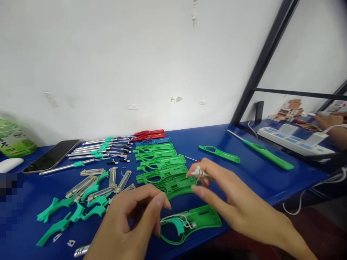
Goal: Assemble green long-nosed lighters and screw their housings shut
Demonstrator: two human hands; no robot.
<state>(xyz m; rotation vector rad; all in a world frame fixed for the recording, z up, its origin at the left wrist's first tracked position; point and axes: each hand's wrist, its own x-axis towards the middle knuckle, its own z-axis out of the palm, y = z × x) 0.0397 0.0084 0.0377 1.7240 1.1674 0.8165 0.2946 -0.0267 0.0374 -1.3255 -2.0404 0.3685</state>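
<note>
Shell (208, 217) of ribbed green plastic, loop-ended, nearer us than the row (169, 162).
Inside curl white wires (182, 216) and a curved teal trigger (178, 225). Our right hand (235, 202) pinches a small pale piece (200, 172); our left hand (119, 224) curls, its hold we cannot tell.

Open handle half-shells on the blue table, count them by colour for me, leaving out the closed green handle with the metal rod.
Red half-shells: 2
Blue half-shell: 1
Green half-shells: 7
Total: 10
</note>
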